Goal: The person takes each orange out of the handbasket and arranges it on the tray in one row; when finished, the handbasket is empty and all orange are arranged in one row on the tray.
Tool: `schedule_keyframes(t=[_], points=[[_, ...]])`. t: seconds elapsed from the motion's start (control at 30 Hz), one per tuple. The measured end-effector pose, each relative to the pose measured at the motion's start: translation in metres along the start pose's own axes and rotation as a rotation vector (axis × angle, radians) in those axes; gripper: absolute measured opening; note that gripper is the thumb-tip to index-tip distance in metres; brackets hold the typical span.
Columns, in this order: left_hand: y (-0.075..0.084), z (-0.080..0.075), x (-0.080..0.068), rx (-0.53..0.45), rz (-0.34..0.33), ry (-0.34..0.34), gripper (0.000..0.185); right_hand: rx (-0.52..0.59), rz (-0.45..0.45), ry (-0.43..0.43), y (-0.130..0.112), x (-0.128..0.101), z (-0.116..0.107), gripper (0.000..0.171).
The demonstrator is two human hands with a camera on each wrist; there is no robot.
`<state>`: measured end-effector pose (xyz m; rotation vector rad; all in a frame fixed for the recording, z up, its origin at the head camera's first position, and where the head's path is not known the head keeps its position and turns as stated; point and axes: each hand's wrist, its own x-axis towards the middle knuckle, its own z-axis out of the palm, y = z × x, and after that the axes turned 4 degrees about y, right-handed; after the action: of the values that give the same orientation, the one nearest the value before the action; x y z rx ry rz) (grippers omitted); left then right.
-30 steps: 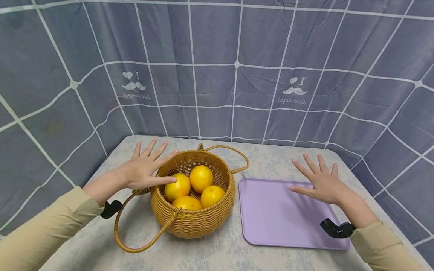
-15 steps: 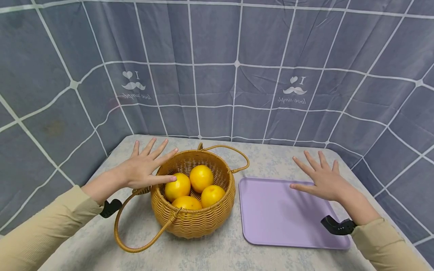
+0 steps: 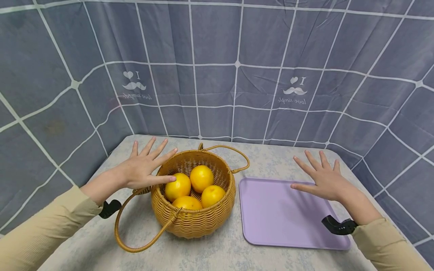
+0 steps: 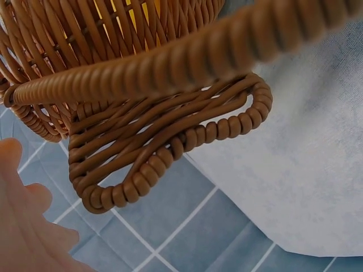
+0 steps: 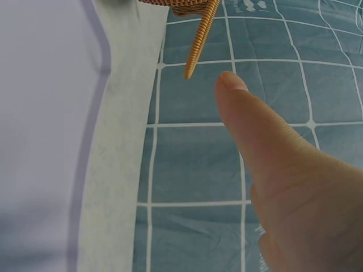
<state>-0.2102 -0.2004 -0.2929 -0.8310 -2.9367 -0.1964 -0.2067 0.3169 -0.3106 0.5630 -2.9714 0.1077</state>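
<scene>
Round woven wicker basket (image 3: 193,222) at lower centre, honey-brown, two looped handles folded down, four yellow-orange oranges (image 3: 201,178) inside, left hand (image 3: 144,169) flat with fingers spread at its left rim, right hand (image 3: 322,180) likewise spread, holding nothing, above lilac tray (image 3: 278,214) at right, pale counter (image 3: 217,252) beneath.

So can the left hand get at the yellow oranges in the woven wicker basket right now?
Probably yes: the left hand hovers open at the woven wicker basket rim, and the yellow oranges lie uncovered, handles folded aside.
</scene>
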Motion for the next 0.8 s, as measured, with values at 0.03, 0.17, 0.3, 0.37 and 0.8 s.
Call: schedule_keyframes(t=[0.03, 0.17, 0.3, 0.37, 0.8], points=[[0.0, 0.0001, -0.0001, 0.001, 0.001, 0.0, 0.08, 0.004, 0.0, -0.001, 0.0, -0.0001, 0.0, 0.09], [0.0, 0.0003, -0.0004, -0.005, -0.003, -0.002, 0.081, 0.011, 0.0, -0.001, 0.0002, -0.0003, 0.0, 0.09], [-0.0002, -0.0001, -0.0005, -0.008, -0.006, 0.0, 0.081, 0.006, 0.007, -0.001, 0.0007, -0.0009, -0.0007, 0.09], [-0.0003, -0.0005, -0.0005, -0.007, -0.007, 0.0, 0.081, 0.006, 0.01, -0.003, 0.0009, -0.0012, -0.001, 0.091], [-0.0028, 0.0001, -0.0035, 0.0, -0.01, 0.003, 0.081, 0.09, 0.006, -0.025, -0.0015, -0.0008, -0.0026, 0.089]])
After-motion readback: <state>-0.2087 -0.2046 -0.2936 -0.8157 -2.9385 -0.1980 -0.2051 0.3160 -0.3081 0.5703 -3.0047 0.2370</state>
